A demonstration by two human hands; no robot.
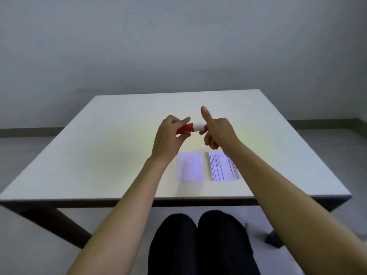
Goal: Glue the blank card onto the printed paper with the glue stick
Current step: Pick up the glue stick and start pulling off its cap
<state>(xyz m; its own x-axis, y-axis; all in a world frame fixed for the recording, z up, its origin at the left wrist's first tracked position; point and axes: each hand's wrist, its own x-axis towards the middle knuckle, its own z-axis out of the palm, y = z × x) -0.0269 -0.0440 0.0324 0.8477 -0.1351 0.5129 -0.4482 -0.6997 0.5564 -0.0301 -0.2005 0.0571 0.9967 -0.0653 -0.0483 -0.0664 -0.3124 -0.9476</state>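
Head view: the left hand (168, 135) is gripping the glue stick (185, 130) above the counter (119, 155), right hand (216, 132) fingers pinching its white cap (198, 126). Pull straight off. Blank card (191, 165) and printed paper (221, 166) are lying at six o'clock.

Print on paper (223, 167) too small to read, its right edge under right forearm, glue stick (190, 128) label blurred, base hidden in left hand (168, 139)
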